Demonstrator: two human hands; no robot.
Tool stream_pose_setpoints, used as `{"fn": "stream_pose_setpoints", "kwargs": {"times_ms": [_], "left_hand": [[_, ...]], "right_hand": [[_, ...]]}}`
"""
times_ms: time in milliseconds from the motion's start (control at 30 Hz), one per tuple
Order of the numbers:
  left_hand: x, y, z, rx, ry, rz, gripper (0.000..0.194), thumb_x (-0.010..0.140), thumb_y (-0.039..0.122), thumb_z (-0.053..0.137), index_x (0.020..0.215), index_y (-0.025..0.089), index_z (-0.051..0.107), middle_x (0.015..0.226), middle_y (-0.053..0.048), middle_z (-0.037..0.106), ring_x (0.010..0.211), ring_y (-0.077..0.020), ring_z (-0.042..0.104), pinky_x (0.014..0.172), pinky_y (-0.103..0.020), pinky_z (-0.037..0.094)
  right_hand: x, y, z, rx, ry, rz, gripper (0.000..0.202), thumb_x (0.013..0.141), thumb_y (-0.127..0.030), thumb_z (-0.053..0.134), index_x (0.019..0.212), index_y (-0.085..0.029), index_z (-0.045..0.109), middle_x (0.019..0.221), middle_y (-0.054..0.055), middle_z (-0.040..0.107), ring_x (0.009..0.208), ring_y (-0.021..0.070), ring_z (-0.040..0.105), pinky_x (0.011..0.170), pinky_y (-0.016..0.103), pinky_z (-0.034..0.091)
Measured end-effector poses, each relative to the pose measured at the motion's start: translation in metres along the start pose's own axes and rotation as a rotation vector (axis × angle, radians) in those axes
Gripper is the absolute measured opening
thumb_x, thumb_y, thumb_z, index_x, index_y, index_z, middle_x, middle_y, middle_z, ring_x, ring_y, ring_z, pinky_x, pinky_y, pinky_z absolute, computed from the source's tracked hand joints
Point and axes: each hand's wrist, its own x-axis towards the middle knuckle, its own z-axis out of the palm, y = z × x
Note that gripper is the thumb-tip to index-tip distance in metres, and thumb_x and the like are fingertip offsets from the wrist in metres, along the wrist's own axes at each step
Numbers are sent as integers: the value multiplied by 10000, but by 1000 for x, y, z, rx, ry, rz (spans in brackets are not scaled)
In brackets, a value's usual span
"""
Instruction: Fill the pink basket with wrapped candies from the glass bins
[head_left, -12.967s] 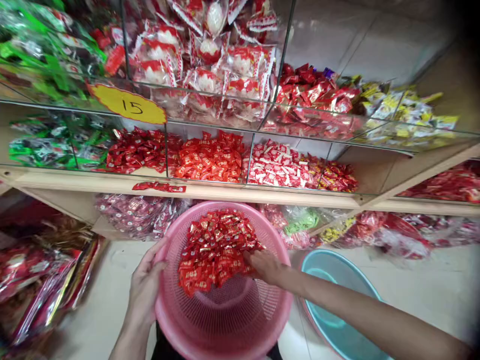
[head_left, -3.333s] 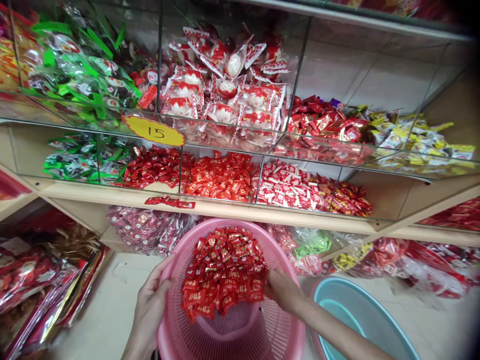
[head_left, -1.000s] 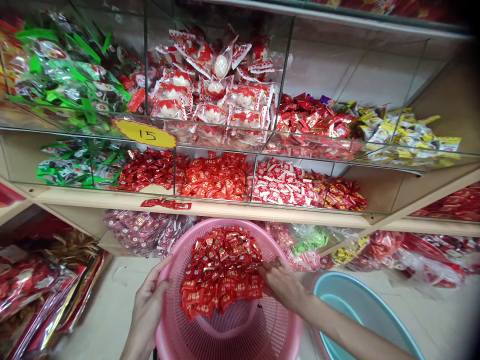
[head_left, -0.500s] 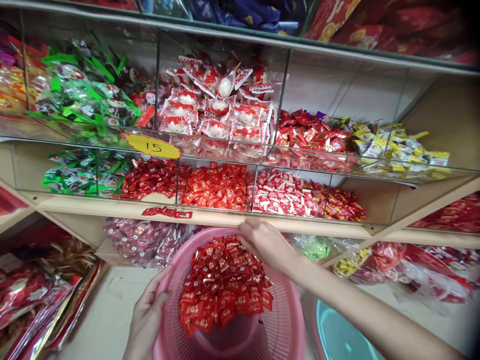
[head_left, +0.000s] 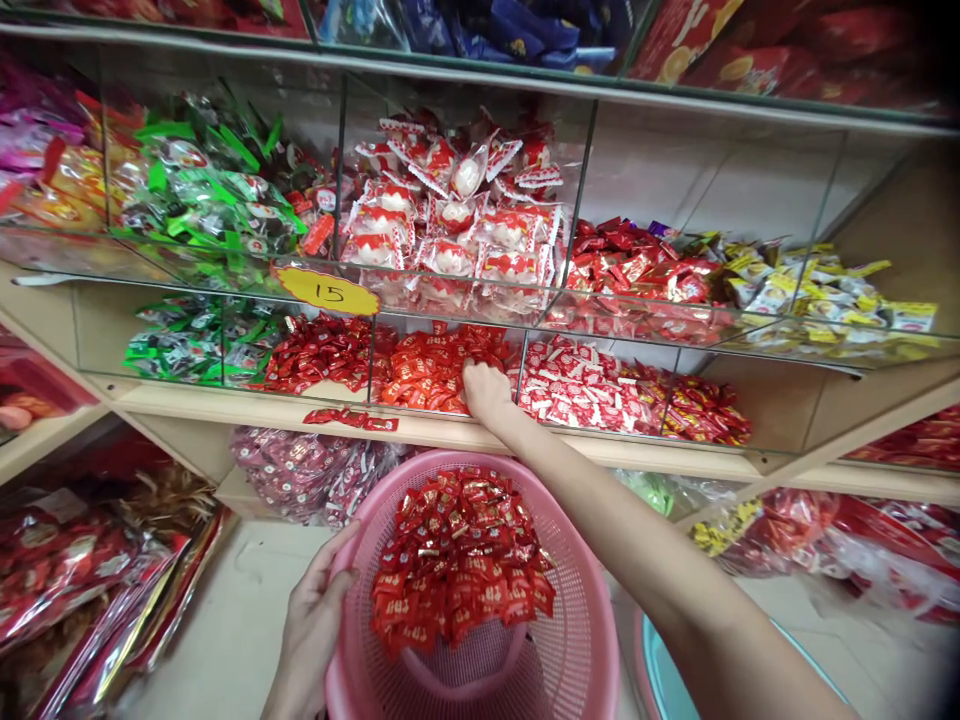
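Note:
My left hand (head_left: 319,615) grips the left rim of a pink plastic basket (head_left: 600,655), thumb over the edge. Inside the basket lies a heap of red wrapped candies (head_left: 465,555), some with gold lettering. My right hand (head_left: 487,392) reaches past the basket into a shelf compartment of orange-red wrapped candies (head_left: 427,370). It touches the right side of that pile; its fingers curl down out of sight, so whether they hold any candy is hidden.
Glass dividers separate red-and-white candies (head_left: 577,385) from darker red ones (head_left: 322,350). A glass shelf with a yellow price tag (head_left: 326,292) runs above. A few red packets (head_left: 350,420) lie on the wooden ledge. A teal basin (head_left: 675,675) stands lower right.
My right hand has moved from the basket's far rim up and forward into the orange-red candy compartment. My left hand keeps its grip on the basket. The view has shifted slightly left.

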Motion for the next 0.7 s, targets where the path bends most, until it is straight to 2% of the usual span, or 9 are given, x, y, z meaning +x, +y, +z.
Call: {"fn": "stream_pose_setpoints", "kwargs": {"times_ms": [233, 367, 500, 567, 633, 700], "left_hand": [[-2, 1, 1, -13, 0, -48, 575, 660, 210, 595, 1233, 240, 566, 1186, -35, 637, 1084, -218, 579, 957, -302, 400], [-1, 0, 2, -30, -5, -63, 577, 659, 212, 602, 1232, 266, 565, 1182, -12, 639, 1059, -190, 591, 944, -270, 403], [-1, 1, 3, -36, -7, -76, 598, 647, 219, 616, 1241, 262, 559, 1154, -18, 653, 1032, -194, 605, 929, -275, 417], [-2, 3, 4, -47, -11, -86, 617, 646, 218, 614, 1258, 257, 544, 1145, -23, 657, 1033, -199, 605, 922, -282, 424], [-3, 5, 5, -54, -19, -95, 633, 649, 212, 610, 1275, 251, 527, 1137, -28, 660, 1038, -204, 604, 916, -289, 431], [-4, 7, 5, -49, -19, -94, 635, 651, 210, 607, 1279, 247, 524, 1126, -31, 665, 1030, -208, 609, 903, -292, 442]], "right_hand": [[-4, -1, -8, 39, -35, 23, 279, 814, -152, 527, 1090, -116, 558, 1051, 151, 640, 987, 233, 617, 754, 295, 480], [-21, 3, -25, 44, -4, -17, 289, 816, -190, 526, 1096, -119, 544, 1056, 141, 628, 971, 234, 615, 749, 297, 465], [-64, 20, -51, 97, 102, -137, 276, 832, -219, 478, 1088, -124, 524, 1002, 124, 613, 857, 218, 613, 690, 302, 428], [-92, 34, -53, 214, 94, -255, 258, 834, -227, 461, 1069, -146, 532, 967, 96, 609, 815, 197, 598, 674, 292, 408], [-121, 49, -41, 368, 12, -383, 251, 829, -222, 463, 1063, -179, 541, 948, 64, 611, 808, 177, 586, 682, 278, 399], [-146, 63, -16, 478, -99, -447, 269, 825, -216, 476, 1086, -206, 538, 972, 50, 613, 838, 172, 583, 708, 277, 403]]}}
